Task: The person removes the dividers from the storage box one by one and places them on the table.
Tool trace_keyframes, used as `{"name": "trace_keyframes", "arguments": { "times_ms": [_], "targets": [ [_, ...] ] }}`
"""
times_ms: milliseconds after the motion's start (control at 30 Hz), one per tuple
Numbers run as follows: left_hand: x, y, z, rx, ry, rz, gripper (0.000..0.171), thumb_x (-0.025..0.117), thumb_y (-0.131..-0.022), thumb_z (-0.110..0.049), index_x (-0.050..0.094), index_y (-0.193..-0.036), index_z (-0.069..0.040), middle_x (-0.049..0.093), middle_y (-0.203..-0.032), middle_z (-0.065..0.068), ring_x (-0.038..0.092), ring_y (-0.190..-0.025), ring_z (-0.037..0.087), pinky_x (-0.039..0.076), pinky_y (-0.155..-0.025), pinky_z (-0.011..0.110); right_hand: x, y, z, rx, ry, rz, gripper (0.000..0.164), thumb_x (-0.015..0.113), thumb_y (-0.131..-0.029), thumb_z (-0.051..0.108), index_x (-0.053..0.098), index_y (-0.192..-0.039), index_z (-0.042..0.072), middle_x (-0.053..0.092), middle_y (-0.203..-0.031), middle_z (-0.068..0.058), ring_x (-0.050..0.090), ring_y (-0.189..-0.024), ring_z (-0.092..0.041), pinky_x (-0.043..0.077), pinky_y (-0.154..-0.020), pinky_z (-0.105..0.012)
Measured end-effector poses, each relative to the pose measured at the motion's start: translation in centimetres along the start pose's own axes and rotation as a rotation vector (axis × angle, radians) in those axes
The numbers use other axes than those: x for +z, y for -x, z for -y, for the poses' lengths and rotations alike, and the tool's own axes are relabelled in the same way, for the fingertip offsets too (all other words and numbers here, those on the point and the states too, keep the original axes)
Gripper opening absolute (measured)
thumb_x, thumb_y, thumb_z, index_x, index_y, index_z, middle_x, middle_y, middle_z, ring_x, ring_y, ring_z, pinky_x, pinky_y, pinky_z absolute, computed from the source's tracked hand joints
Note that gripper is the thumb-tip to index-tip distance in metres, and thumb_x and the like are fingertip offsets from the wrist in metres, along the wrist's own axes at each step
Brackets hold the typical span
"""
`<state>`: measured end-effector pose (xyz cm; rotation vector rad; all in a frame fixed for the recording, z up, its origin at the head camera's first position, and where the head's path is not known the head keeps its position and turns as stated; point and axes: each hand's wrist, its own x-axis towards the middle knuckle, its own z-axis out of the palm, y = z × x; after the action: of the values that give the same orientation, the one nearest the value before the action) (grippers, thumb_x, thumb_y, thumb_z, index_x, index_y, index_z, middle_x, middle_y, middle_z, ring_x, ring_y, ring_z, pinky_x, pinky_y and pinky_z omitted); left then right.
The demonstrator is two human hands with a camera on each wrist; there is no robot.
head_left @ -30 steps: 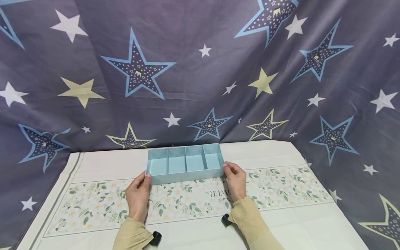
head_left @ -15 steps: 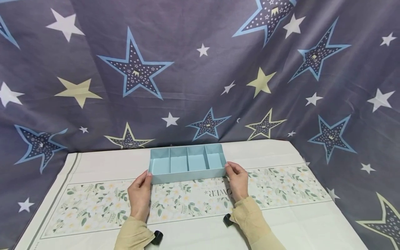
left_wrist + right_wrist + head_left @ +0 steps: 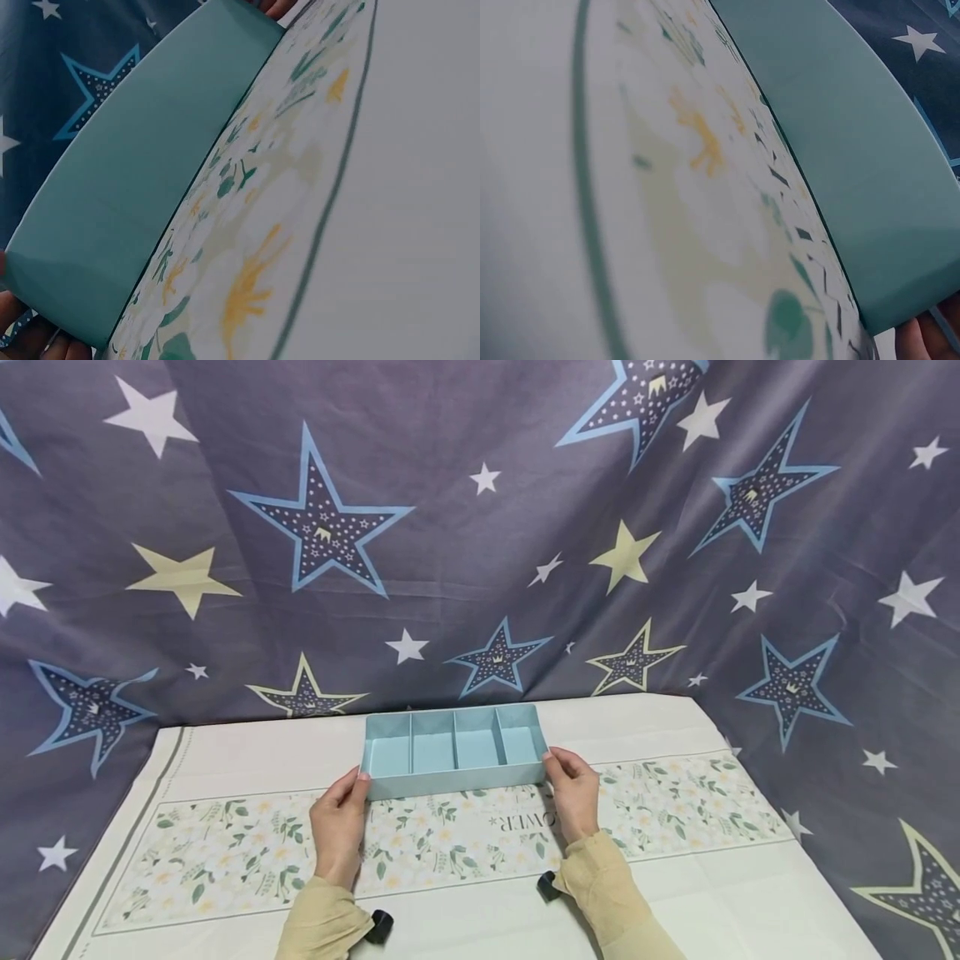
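Note:
A light blue divided box (image 3: 459,782), its row of several compartments facing up, sits at the far side of the table. My left hand (image 3: 336,831) pinches its near left corner, thumb on the front wall. At the near right corner, the right hand (image 3: 576,793) grips the end wall between thumb and fingers. The left wrist view shows the plain front wall of the box (image 3: 150,172) close to the printed cloth, with fingertips at its lower left end. In the right wrist view, fingers (image 3: 922,337) curl at the end of the same wall (image 3: 840,142).
A white tablecloth (image 3: 675,902) with a floral band (image 3: 225,852) covers the table. Behind and to the right hangs a dark star-patterned curtain (image 3: 450,552), close to the table's far edge. Black wrist devices (image 3: 380,927) show at the sleeves.
The box has slid slightly to the right along the table, with both hands moving along on its corners. The head view has turned a little, shifting the curtain leftward.

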<state>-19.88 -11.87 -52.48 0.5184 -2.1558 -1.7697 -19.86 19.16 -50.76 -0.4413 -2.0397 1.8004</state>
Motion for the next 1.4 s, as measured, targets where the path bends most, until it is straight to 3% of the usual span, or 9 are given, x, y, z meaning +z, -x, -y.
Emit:
{"name": "trace_keyframes", "arguments": {
  "times_ms": [167, 300, 633, 1167, 1300, 1400],
  "targets": [
    [0.5, -1.6, 2.8, -0.022, 0.002, 0.000, 0.043, 0.058, -0.077, -0.060, 0.060, -0.110, -0.033, 0.059, -0.115, -0.004, 0.049, -0.101, 0.005, 0.046, -0.090, 0.033, 0.1, -0.1, 0.0, 0.016, 0.022, -0.003, 0.023, 0.062, -0.084, 0.026, 0.064, -0.102, 0.012, 0.064, -0.099, -0.004, 0.057, -0.088, -0.010, 0.052, -0.080, -0.028],
    [0.6, -1.9, 3.3, -0.026, 0.026, 0.009, 0.043, 0.058, -0.076, -0.060, 0.060, -0.109, -0.033, 0.059, -0.115, -0.004, 0.049, -0.100, 0.005, 0.046, -0.091, 0.033, 0.0, -0.1, 0.1, 0.009, 0.026, 0.011, 0.022, 0.062, -0.085, 0.025, 0.063, -0.102, 0.011, 0.063, -0.101, -0.006, 0.056, -0.090, -0.012, 0.051, -0.082, -0.032],
    [0.4, -1.5, 2.8, -0.049, 0.010, 0.030, 0.047, 0.057, -0.077, -0.062, 0.058, -0.112, -0.032, 0.058, -0.116, -0.004, 0.049, -0.101, 0.006, 0.046, -0.091, 0.033, 0.0, -0.1, 0.1, 0.034, 0.055, 0.033, 0.022, 0.061, -0.085, 0.026, 0.062, -0.103, 0.013, 0.062, -0.101, -0.003, 0.054, -0.091, -0.012, 0.051, -0.083, -0.033],
    [0.2, -1.9, 3.0, -0.040, 0.027, 0.035, 0.049, 0.056, -0.077, -0.062, 0.058, -0.114, -0.030, 0.057, -0.116, -0.001, 0.050, -0.100, 0.008, 0.045, -0.091, 0.035, 0.2, -0.4, -0.2, -0.006, 0.056, 0.030, 0.023, 0.061, -0.085, 0.027, 0.062, -0.103, 0.013, 0.062, -0.098, -0.003, 0.055, -0.089, -0.013, 0.051, -0.082, -0.036],
    [0.2, -1.5, 2.3, -0.032, 0.019, 0.040, 0.048, 0.056, -0.078, -0.060, 0.058, -0.115, -0.029, 0.057, -0.116, -0.001, 0.050, -0.100, 0.007, 0.046, -0.090, 0.034, 0.0, -0.4, -0.3, -0.006, 0.047, 0.029, 0.023, 0.062, -0.085, 0.026, 0.062, -0.103, 0.012, 0.062, -0.099, -0.005, 0.055, -0.089, -0.013, 0.051, -0.082, -0.036],
    [0.0, -0.6, 0.7, -0.031, 0.029, 0.056, 0.047, 0.056, -0.081, -0.055, 0.057, -0.117, -0.025, 0.056, -0.118, 0.002, 0.049, -0.103, 0.010, 0.045, -0.092, 0.036, -0.1, -0.3, -0.3, 0.001, 0.046, 0.028, 0.024, 0.062, -0.085, 0.026, 0.062, -0.104, 0.012, 0.062, -0.099, -0.004, 0.055, -0.090, -0.013, 0.050, -0.083, -0.035]
  ]
}}
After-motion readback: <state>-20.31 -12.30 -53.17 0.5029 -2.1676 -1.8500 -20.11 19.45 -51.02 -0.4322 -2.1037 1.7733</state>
